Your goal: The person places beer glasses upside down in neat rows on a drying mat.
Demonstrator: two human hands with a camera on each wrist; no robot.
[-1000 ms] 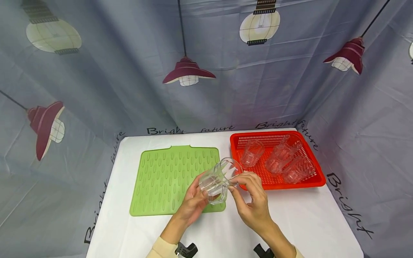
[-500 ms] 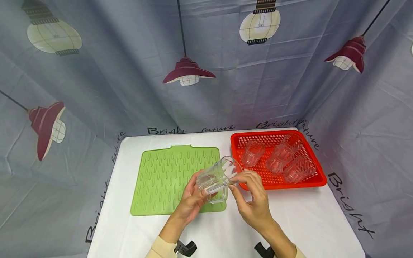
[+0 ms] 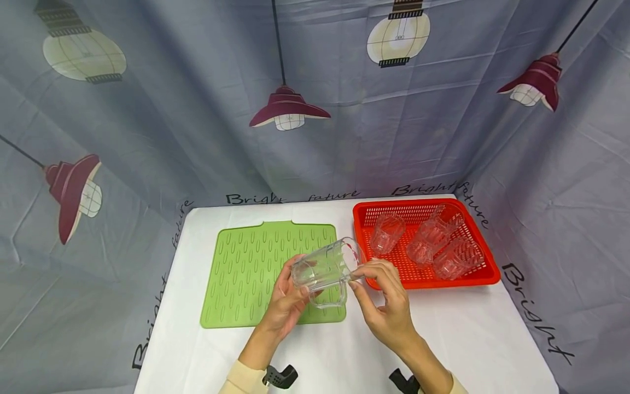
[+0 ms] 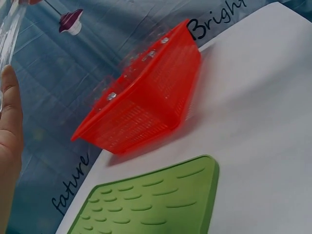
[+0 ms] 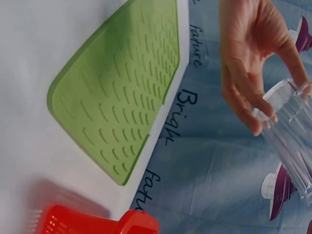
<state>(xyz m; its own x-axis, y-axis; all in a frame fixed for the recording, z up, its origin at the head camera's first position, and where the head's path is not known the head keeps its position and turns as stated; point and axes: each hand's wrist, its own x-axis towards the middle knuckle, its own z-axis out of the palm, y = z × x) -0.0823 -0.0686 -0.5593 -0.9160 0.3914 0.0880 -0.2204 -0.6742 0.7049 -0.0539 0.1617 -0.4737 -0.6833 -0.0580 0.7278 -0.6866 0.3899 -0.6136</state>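
A clear glass mug (image 3: 322,267) is held in the air over the right part of the green ridged mat (image 3: 263,273). It lies nearly on its side, mouth to the right and handle downward. My left hand (image 3: 284,303) grips it round the base end, and in the right wrist view the fingertips of that left hand (image 5: 253,58) curl over the base. With thumb and fingers, my right hand (image 3: 386,306) pinches the mug's rim. In the left wrist view only part of my hand (image 4: 9,122) and a sliver of glass show at the left edge.
A red plastic basket (image 3: 361,232) stands at the back right of the white table (image 3: 462,334). Several clear glass mugs (image 3: 387,232) lie in it. Grey curtains (image 3: 197,109) printed with lamps hang behind and at both sides.
The base end of the mug has swung left and the mug lies closer to level. My left hand has shifted a little left with it, while my right hand stays at the rim.
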